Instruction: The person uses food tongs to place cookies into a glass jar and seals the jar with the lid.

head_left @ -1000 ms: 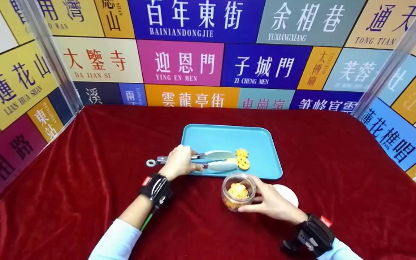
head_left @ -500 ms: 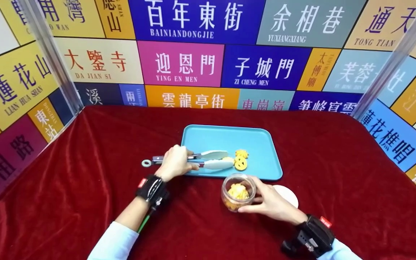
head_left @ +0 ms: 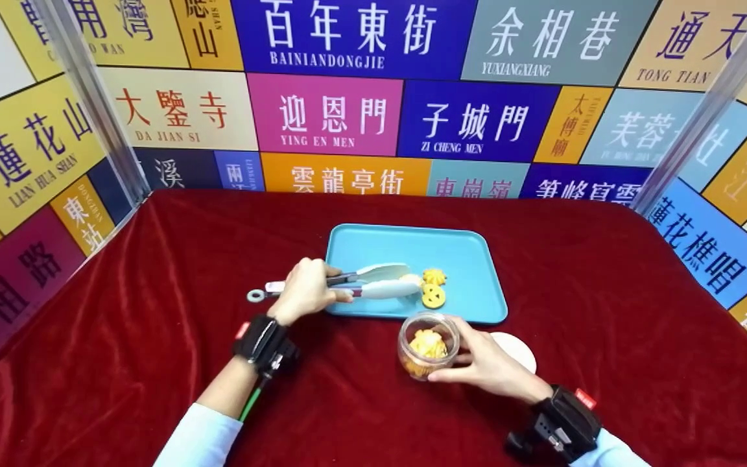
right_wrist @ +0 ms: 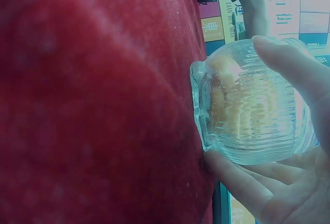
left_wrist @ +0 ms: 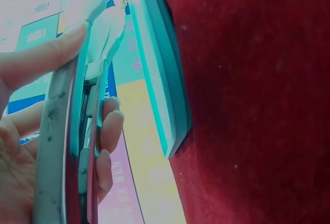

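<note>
The left hand point(head_left: 308, 288), at the center of the head view, grips a pair of tongs point(head_left: 386, 289). In the left wrist view, the thumb lies along one arm of the tongs and the fingertips wrap around the other. The pale scoop-shaped tips extend over the blue tray point(head_left: 399, 246) at mid-frame. A pale yellow cookie point(head_left: 412, 280) sits at the tips; whether both tips touch it cannot be determined. Immediately to the right of the tips, on the tray, a flower-shaped cookie point(head_left: 434, 277) lies above a round cookie with holes point(head_left: 434, 296).

The right hand point(head_left: 487, 363), at lower right of center, is clamped around the side of a clear jar point(head_left: 403, 344). The jar stands upright with its mouth uncovered, below the tray's front edge, and contains cookies point(head_left: 428, 344). The two hands are apart. A white disc point(head_left: 519, 351), partly hidden, lies behind the right hand on the dark red cloth point(head_left: 218, 259).
</note>
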